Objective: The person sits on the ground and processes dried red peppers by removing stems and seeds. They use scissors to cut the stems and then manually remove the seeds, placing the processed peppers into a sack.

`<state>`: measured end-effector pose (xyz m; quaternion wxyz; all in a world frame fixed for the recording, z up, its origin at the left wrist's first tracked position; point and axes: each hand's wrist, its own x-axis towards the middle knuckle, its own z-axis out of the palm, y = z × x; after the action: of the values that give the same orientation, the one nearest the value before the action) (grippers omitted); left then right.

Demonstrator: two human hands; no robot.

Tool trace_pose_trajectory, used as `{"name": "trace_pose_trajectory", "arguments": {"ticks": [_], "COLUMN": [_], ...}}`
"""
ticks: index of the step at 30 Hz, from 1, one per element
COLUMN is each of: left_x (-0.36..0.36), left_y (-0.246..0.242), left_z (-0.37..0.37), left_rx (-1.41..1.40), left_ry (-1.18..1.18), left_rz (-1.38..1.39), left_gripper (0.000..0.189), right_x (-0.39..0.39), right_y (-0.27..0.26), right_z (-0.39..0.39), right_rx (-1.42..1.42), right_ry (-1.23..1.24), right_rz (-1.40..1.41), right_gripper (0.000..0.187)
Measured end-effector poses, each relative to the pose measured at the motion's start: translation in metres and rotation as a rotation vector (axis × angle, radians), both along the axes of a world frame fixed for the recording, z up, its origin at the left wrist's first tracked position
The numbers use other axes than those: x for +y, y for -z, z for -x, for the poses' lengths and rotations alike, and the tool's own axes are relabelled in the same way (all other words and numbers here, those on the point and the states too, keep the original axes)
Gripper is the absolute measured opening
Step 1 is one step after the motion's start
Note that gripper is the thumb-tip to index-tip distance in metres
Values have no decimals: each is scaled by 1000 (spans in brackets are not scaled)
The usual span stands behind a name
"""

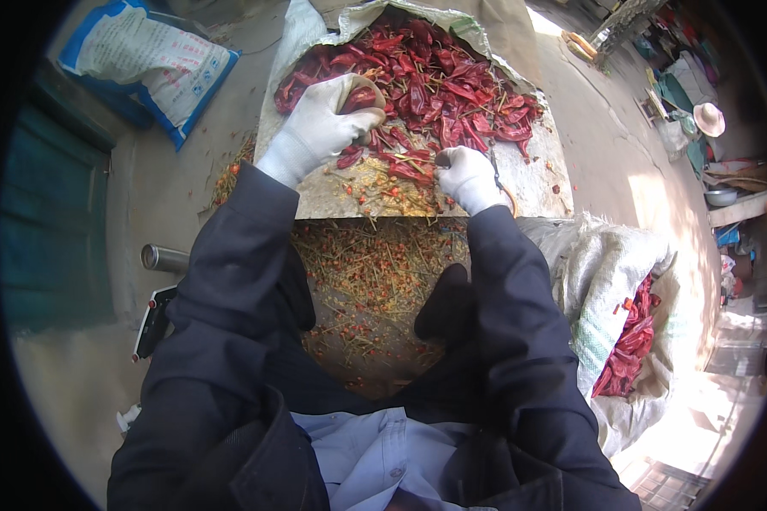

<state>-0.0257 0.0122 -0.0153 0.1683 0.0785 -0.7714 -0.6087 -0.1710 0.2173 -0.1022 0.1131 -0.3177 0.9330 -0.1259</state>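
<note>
My left hand (326, 121), in a white glove, is curled around a dried red chili pepper (360, 99) at the left of a heap of dried chilies (422, 83). The heap spills from the mouth of a white woven sack (307, 41) onto a pale board (543, 191). My right hand (468, 177), also gloved, has its fingers curled at the heap's near edge; anything inside them is hidden. Along its outer side shows a thin tool with an orange and black handle (510, 195), possibly scissors; its grip is unclear. Stem bits and yellow seeds (383, 188) cover the board's front.
At my right stands an open woven sack (604, 287) holding red chilies (629, 342). Stems and seeds (371, 268) litter the ground between my legs. A blue and white printed bag (160, 64), a metal cylinder (164, 257) and a green door (57, 217) are to the left.
</note>
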Motion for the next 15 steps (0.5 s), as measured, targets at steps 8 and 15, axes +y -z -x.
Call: {"name": "trace_pose_trajectory", "arguments": {"ticks": [8, 15], "left_x": [-14, -35], "left_y": [15, 28], "left_z": [2, 3], "left_rx": [3, 115], "left_ry": [-124, -288], "left_rz": [275, 688], "left_gripper": [15, 18], "right_x": [-41, -36], "right_y": [49, 58], "right_z": [-13, 3], "right_rx": [362, 176], "right_ry": [-175, -41], "right_rz": [-161, 87], "right_gripper": [27, 11]}}
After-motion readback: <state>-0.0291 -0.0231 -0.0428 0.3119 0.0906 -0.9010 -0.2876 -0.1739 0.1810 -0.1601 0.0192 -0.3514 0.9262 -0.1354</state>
